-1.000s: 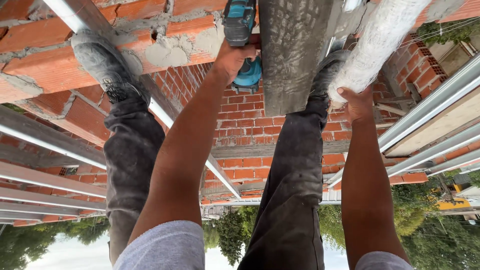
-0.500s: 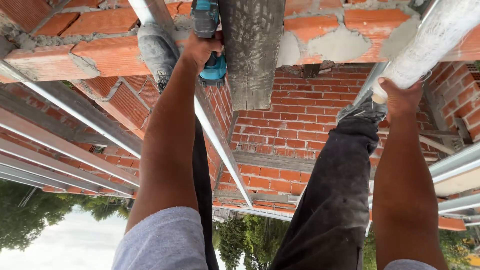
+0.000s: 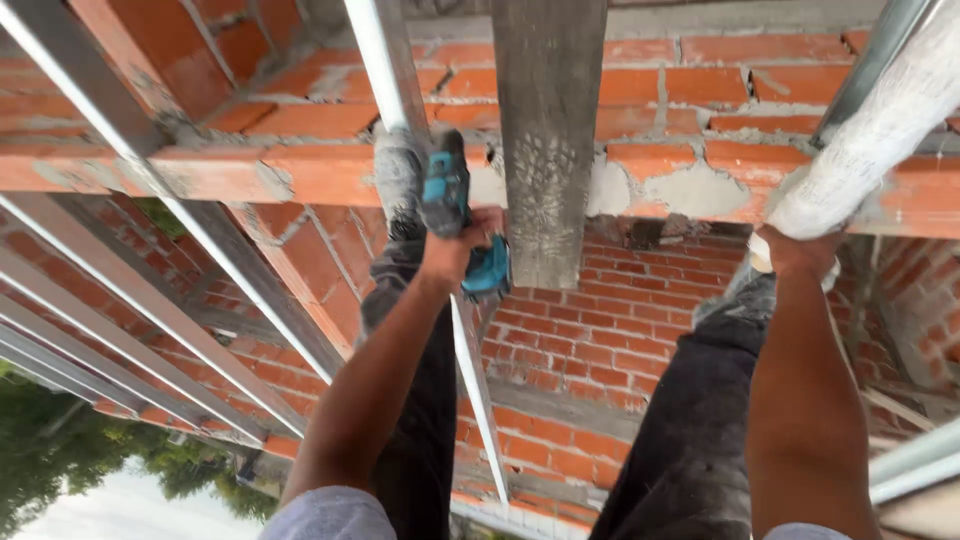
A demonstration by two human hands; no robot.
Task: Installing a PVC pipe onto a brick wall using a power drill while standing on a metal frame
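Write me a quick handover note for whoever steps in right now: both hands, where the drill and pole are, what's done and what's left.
Left hand: shut on the teal cordless drill, held beside the grey upright plank at the brick ledge.
Right hand: shut on the mortar-crusted white pole leaning over the wall.
Done: no fastening is visible on the plank.
Left: drilling is not yet shown; the bit is hidden, so check it.

The cordless drill (image 3: 458, 215) is teal with dark parts, compact, held in a closed hand just left of the grey vertical board, against the red brick ledge. The pale pipe (image 3: 872, 135) on the right is thick, rough, mortar-crusted, tilted, its lower end gripped by the other hand.
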